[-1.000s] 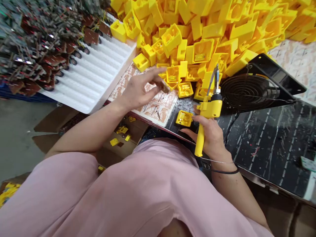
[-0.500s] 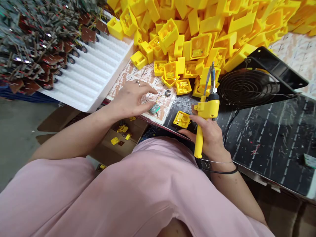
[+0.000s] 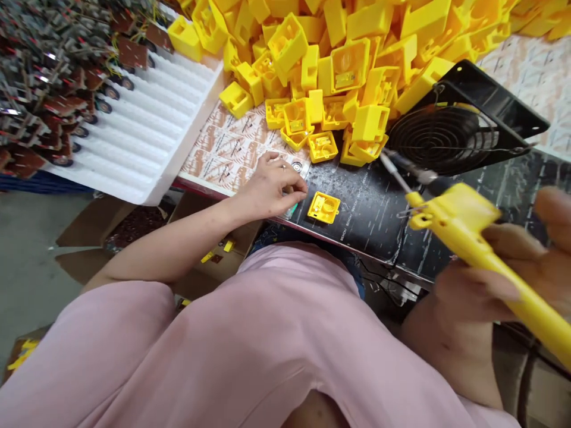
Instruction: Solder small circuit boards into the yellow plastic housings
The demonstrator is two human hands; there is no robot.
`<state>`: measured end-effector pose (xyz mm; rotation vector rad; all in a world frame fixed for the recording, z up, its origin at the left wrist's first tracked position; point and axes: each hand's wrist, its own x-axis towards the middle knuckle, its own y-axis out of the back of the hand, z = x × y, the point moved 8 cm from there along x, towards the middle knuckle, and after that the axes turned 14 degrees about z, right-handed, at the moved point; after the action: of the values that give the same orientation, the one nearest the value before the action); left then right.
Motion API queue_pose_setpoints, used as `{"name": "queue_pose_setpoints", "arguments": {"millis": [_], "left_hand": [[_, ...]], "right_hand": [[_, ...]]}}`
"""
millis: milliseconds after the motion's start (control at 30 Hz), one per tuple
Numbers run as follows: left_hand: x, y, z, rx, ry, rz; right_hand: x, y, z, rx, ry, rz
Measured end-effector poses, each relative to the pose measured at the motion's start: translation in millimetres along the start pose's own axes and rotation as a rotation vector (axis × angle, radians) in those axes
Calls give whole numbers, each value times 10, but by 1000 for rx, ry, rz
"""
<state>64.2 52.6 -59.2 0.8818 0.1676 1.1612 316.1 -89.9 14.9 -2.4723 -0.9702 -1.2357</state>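
My left hand (image 3: 274,189) rests at the table edge, thumb and forefinger pinched together; what lies between them is too small to make out. A green circuit board (image 3: 291,210) shows partly beneath these fingers, and a small round black part (image 3: 297,167) lies just behind them. Right of the fingertips, a yellow plastic case (image 3: 323,207) sits open side up on the black mat. My right hand (image 3: 491,279), blurred, is wrapped around a yellow soldering gun (image 3: 466,217), raised at the right with its metal tip pointing up and left.
Yellow cases (image 3: 321,71) are heaped at the back. A black fan (image 3: 441,137) with a wire guard leans at the right rear. On the left, a ridged white foam tray (image 3: 147,131) carries many wired circuit boards (image 3: 53,89). A cardboard box (image 3: 232,255) stands below the table edge.
My right hand has swung right, away from the yellow case, tilting the soldering gun from upright to slanted. My left hand has moved right and its spread fingers have closed into a pinch.
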Motion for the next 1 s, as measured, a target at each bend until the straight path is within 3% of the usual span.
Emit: {"name": "queue_pose_setpoints", "arguments": {"millis": [100,167,367,700,1000], "left_hand": [[25,-78,134,16,-23,-63],[44,-103,190,45,-32,-83],[95,-152,266,214,-78,-113],[153,-186,348,346,-171,-142],[176,-202,372,335,-156,-154]], "right_hand": [[67,234,-7,-28,48,290],[26,281,45,-18,47,327],[-250,111,116,13,18,-122],[-274,-225,-197,16,225,-375],[-219,-298,-321,26,326,-500]]}}
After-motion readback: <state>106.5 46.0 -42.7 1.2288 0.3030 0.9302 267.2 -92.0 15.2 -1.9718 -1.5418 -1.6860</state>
